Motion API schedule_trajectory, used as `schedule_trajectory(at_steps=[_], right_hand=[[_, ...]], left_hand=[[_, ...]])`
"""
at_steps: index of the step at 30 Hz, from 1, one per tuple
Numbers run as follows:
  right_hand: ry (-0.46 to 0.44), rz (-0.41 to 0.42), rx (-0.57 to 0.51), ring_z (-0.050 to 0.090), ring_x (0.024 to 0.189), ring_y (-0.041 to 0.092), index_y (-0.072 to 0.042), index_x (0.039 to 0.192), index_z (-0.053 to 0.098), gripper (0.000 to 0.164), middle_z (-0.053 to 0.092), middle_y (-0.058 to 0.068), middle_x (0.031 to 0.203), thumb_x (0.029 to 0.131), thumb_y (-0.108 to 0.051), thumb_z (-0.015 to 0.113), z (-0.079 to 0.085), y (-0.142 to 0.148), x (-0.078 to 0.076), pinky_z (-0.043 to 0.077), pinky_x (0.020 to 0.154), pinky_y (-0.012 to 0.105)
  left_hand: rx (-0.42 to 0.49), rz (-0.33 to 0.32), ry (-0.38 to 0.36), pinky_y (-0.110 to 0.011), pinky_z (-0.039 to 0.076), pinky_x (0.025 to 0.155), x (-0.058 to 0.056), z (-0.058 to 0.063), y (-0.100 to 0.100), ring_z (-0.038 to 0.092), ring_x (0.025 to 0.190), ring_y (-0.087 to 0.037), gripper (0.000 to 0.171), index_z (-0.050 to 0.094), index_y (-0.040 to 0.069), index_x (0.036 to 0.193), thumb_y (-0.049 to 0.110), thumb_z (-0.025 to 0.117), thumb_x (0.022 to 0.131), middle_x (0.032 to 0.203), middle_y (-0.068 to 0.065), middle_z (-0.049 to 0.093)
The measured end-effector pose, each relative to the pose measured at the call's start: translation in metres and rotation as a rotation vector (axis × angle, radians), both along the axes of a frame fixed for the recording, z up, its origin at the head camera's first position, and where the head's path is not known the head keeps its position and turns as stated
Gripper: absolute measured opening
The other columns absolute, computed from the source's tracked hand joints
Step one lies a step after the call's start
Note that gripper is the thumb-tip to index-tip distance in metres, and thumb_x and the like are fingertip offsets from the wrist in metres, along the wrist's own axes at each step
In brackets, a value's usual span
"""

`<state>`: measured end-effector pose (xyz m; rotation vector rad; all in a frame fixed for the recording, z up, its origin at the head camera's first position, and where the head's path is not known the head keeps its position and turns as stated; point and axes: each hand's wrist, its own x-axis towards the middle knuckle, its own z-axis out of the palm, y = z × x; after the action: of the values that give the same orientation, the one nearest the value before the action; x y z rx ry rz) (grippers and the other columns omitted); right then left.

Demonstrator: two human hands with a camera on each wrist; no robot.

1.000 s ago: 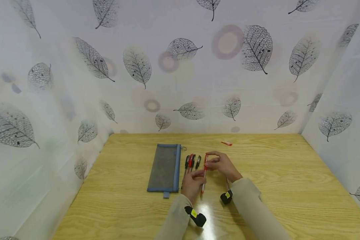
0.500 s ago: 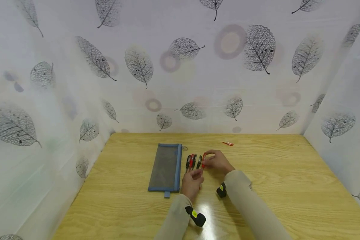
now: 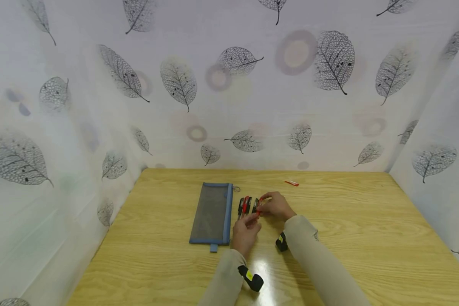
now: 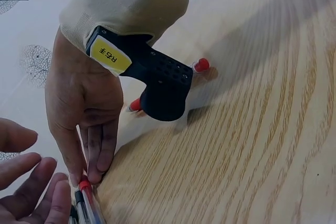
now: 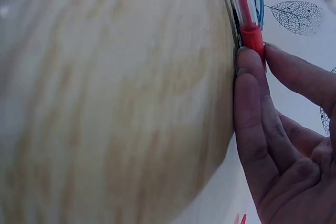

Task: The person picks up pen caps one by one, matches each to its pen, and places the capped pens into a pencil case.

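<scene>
A: What is the right hand up to?

B: The right hand (image 3: 275, 206) pinches a red pen (image 5: 253, 40) by its red part, thumb on one side and fingers on the other. The clear barrel runs on past the fingertips, red inside.

A: Where is that pen?

B: At the right end of a row of pens, just beside the rightmost black pen (image 3: 255, 205). Whether those two touch, I can't tell.

A: And the left hand?

B: The left hand (image 3: 245, 236) is loose, its fingers relaxed and slightly apart, close to the near ends of the row. Whether a fingertip touches a pen isn't clear.

A: What else is in the row?

B: A second red pen (image 3: 246, 204) among other black pens (image 3: 240, 206). Left of them a grey mesh pouch (image 3: 209, 214) with blue edging lies flat, a small ring (image 3: 236, 189) at its far right corner.

A: Anything farther off?

B: A lone red pen (image 3: 292, 183) lies toward the back of the wooden surface (image 3: 164, 221). In the left wrist view, red ends (image 4: 201, 65) peek out on both sides of the black wrist camera (image 4: 165, 100); one pen or two, I can't say.
</scene>
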<state>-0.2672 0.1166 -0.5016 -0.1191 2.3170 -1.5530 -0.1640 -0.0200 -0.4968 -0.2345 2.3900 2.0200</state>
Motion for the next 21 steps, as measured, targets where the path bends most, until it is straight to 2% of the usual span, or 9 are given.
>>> schedule_trajectory(at_steps=[3, 6, 12, 16, 21], right_hand=[[0.031, 0.018, 0.039, 0.069, 0.068, 0.023, 0.013, 0.120, 0.056, 0.042, 0.070, 0.016, 0.084, 0.083, -0.001, 0.071, 0.000, 0.001, -0.001, 0.056, 0.062, 0.033], [0.048, 0.029, 0.073, 0.070, 0.070, 0.023, 0.012, 0.121, 0.057, 0.043, 0.070, 0.016, 0.085, 0.083, -0.003, 0.071, 0.000, 0.001, -0.002, 0.056, 0.063, 0.032], [0.040, 0.031, 0.079, 0.070, 0.074, 0.024, 0.011, 0.126, 0.054, 0.046, 0.070, 0.016, 0.090, 0.085, -0.004, 0.068, 0.003, 0.007, -0.002, 0.057, 0.067, 0.033], [0.047, 0.029, 0.093, 0.069, 0.071, 0.022, 0.010, 0.126, 0.055, 0.047, 0.070, 0.015, 0.088, 0.085, -0.008, 0.070, 0.004, 0.012, -0.003, 0.056, 0.066, 0.033], [0.100, 0.042, 0.154, 0.068, 0.071, 0.020, 0.008, 0.124, 0.057, 0.046, 0.071, 0.013, 0.085, 0.086, -0.014, 0.071, 0.009, 0.021, -0.006, 0.054, 0.067, 0.031]], left_hand=[[0.034, 0.011, 0.050, -0.037, 0.052, 0.084, 0.000, 0.000, 0.002, 0.065, 0.093, -0.021, 0.029, 0.067, -0.005, 0.114, 0.000, 0.065, 0.085, 0.103, -0.010, 0.069], [0.068, 0.026, 0.052, -0.036, 0.053, 0.083, 0.001, 0.000, 0.003, 0.065, 0.091, -0.019, 0.031, 0.066, -0.005, 0.115, 0.000, 0.066, 0.085, 0.100, -0.010, 0.069], [0.114, 0.032, 0.042, -0.034, 0.053, 0.079, 0.004, -0.002, 0.009, 0.064, 0.091, -0.019, 0.036, 0.061, -0.002, 0.121, 0.001, 0.066, 0.086, 0.102, -0.011, 0.068], [0.188, 0.018, 0.023, -0.032, 0.056, 0.072, 0.006, 0.001, 0.012, 0.064, 0.088, -0.018, 0.037, 0.059, -0.005, 0.123, -0.001, 0.064, 0.087, 0.104, -0.014, 0.066], [0.260, 0.005, -0.022, -0.031, 0.057, 0.068, 0.008, 0.004, 0.017, 0.064, 0.084, -0.016, 0.037, 0.058, -0.006, 0.124, -0.002, 0.064, 0.088, 0.106, -0.016, 0.064]])
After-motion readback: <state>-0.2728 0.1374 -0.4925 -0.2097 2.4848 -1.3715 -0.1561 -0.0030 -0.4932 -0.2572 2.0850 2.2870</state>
